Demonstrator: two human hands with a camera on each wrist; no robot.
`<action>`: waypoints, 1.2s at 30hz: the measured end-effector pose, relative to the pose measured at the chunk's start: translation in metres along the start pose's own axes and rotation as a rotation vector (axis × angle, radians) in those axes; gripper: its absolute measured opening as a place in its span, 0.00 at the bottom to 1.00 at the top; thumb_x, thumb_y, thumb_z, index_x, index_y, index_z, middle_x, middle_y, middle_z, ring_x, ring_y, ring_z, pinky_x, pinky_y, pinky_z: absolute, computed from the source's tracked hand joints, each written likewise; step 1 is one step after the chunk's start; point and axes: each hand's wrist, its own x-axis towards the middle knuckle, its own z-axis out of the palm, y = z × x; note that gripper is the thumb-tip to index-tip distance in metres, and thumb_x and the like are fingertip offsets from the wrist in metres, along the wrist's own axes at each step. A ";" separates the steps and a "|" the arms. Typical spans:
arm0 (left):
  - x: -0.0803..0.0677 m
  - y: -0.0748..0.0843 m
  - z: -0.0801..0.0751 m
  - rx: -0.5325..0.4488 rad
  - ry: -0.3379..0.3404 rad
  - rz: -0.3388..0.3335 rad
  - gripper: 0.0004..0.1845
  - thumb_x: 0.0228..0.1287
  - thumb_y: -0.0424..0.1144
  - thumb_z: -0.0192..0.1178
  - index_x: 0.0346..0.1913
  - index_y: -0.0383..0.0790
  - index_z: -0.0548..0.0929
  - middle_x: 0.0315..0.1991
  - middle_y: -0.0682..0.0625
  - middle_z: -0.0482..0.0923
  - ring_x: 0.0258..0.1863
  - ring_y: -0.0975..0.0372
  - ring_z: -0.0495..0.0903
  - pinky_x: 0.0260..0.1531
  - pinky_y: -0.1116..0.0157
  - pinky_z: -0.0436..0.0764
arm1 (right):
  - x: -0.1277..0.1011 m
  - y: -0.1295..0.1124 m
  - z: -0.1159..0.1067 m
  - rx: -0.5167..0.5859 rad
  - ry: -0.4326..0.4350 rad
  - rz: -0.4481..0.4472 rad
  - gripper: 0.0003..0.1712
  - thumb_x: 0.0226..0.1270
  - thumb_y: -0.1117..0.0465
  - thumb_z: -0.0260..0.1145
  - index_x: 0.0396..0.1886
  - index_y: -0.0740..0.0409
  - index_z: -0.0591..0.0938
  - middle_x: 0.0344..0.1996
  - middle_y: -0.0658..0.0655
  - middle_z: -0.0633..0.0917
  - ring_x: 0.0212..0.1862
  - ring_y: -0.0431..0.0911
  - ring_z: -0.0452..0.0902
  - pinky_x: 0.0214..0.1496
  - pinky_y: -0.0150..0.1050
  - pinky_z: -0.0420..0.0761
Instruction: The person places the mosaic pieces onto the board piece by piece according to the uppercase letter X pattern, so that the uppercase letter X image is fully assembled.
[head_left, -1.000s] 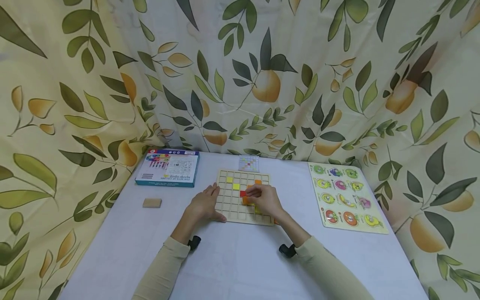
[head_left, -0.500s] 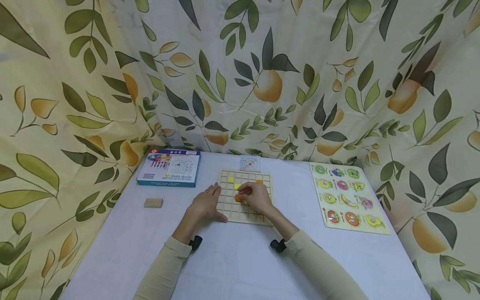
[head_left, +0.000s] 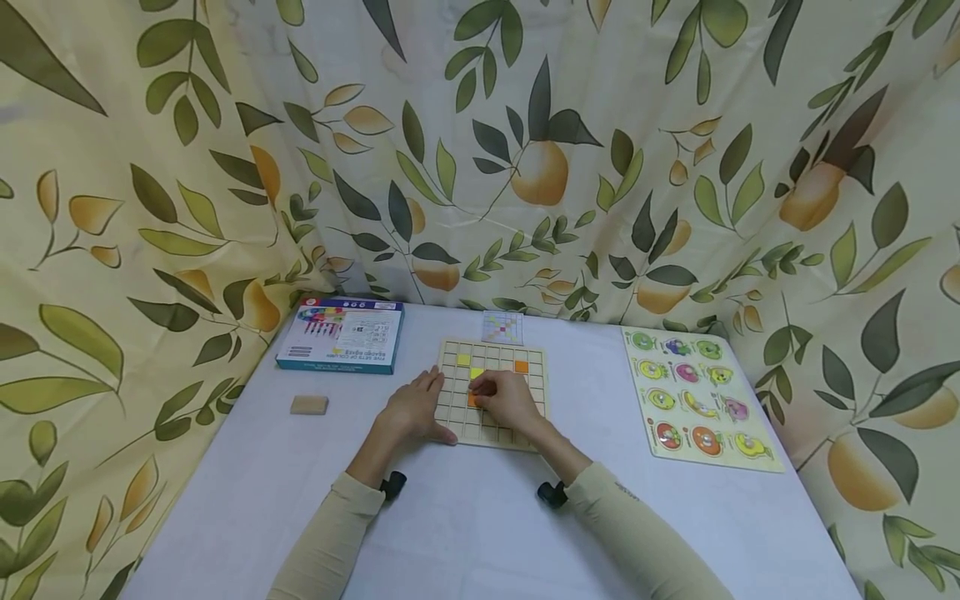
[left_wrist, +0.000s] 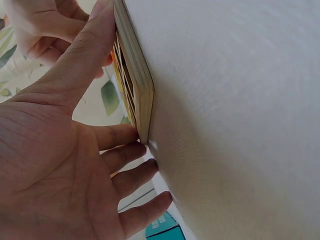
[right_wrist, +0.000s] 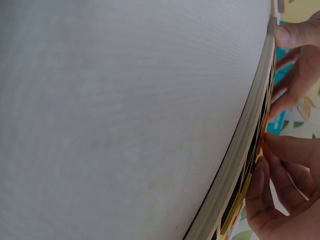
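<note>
A wooden grid board (head_left: 487, 435) lies flat on the white table. My left hand (head_left: 408, 410) rests at its near-left corner, thumb along the front edge and spread fingers along the left side; the left wrist view shows those fingers (left_wrist: 135, 175) fairly straight. Over the middle of the board, my right hand (head_left: 512, 402) pinches an orange tile (head_left: 472, 400) at a grid square; its thumb and forefinger hide part of it. Two yellow tiles (head_left: 463, 360) and another orange tile (head_left: 521, 367) sit in squares farther back. The right hand covers the board's central squares.
Behind the board lies a small pattern card (head_left: 502, 327). A flat teal-edged box (head_left: 341, 342) is at the back left, with a small wooden block (head_left: 309, 405) in front. A fruit picture board (head_left: 701, 404) lies at the right. Patterned curtains surround the table.
My right hand has moved left across the board with the orange tile, which now lies flatter at a square left of centre. The left hand has stayed at the board's corner.
</note>
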 end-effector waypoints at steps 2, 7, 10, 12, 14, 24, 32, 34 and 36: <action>0.000 0.001 0.000 0.001 -0.002 -0.003 0.69 0.46 0.66 0.80 0.83 0.35 0.54 0.84 0.40 0.47 0.83 0.48 0.50 0.77 0.48 0.61 | -0.001 -0.001 0.000 -0.001 0.001 0.009 0.10 0.64 0.71 0.76 0.43 0.57 0.91 0.35 0.49 0.91 0.37 0.39 0.86 0.44 0.39 0.87; 0.001 0.002 -0.001 0.005 -0.002 -0.003 0.69 0.47 0.66 0.79 0.83 0.35 0.54 0.84 0.40 0.47 0.83 0.48 0.50 0.77 0.49 0.61 | -0.002 0.001 -0.003 -0.027 0.012 0.035 0.08 0.65 0.68 0.76 0.43 0.56 0.91 0.36 0.49 0.90 0.39 0.41 0.85 0.45 0.40 0.86; 0.001 0.003 -0.002 0.002 -0.003 0.002 0.69 0.47 0.66 0.80 0.83 0.35 0.54 0.84 0.39 0.48 0.83 0.47 0.50 0.77 0.48 0.61 | -0.002 0.003 -0.004 -0.039 0.025 0.057 0.07 0.65 0.66 0.76 0.42 0.55 0.91 0.35 0.48 0.90 0.39 0.41 0.84 0.45 0.40 0.85; 0.001 0.004 -0.003 -0.002 -0.004 0.004 0.69 0.47 0.65 0.80 0.83 0.34 0.54 0.84 0.39 0.48 0.83 0.47 0.50 0.77 0.48 0.61 | -0.002 0.004 -0.004 -0.047 0.032 0.066 0.07 0.65 0.65 0.77 0.42 0.55 0.91 0.35 0.48 0.89 0.39 0.41 0.83 0.45 0.40 0.85; 0.001 0.004 -0.003 -0.006 -0.005 0.001 0.68 0.47 0.65 0.80 0.83 0.34 0.54 0.84 0.39 0.48 0.83 0.47 0.50 0.77 0.48 0.61 | -0.002 0.005 -0.005 -0.062 0.039 0.058 0.08 0.64 0.66 0.77 0.43 0.55 0.91 0.35 0.48 0.89 0.38 0.41 0.82 0.44 0.41 0.84; 0.001 0.004 -0.001 -0.017 0.010 -0.007 0.68 0.46 0.64 0.81 0.83 0.35 0.55 0.84 0.40 0.48 0.83 0.48 0.50 0.77 0.47 0.61 | -0.009 0.008 -0.020 -0.089 0.076 0.044 0.13 0.59 0.72 0.77 0.42 0.56 0.91 0.38 0.50 0.91 0.41 0.44 0.85 0.48 0.44 0.85; 0.000 0.005 0.000 -0.015 0.012 -0.017 0.69 0.46 0.63 0.82 0.83 0.35 0.55 0.84 0.40 0.48 0.83 0.48 0.50 0.78 0.47 0.60 | -0.027 0.023 -0.042 -0.095 0.108 0.094 0.10 0.65 0.69 0.73 0.44 0.57 0.91 0.39 0.51 0.90 0.41 0.44 0.84 0.47 0.44 0.85; 0.000 0.005 0.000 -0.014 0.011 -0.018 0.68 0.46 0.63 0.82 0.83 0.35 0.55 0.84 0.40 0.48 0.83 0.48 0.50 0.78 0.47 0.60 | -0.032 0.027 -0.046 -0.098 0.107 0.114 0.10 0.65 0.69 0.73 0.44 0.56 0.91 0.39 0.50 0.90 0.41 0.44 0.84 0.47 0.44 0.85; -0.001 0.004 0.000 -0.014 0.014 -0.016 0.68 0.46 0.63 0.82 0.83 0.35 0.55 0.84 0.40 0.49 0.83 0.48 0.51 0.77 0.47 0.61 | -0.038 0.029 -0.051 -0.094 0.105 0.128 0.10 0.64 0.68 0.74 0.45 0.57 0.90 0.39 0.50 0.90 0.41 0.45 0.84 0.48 0.45 0.85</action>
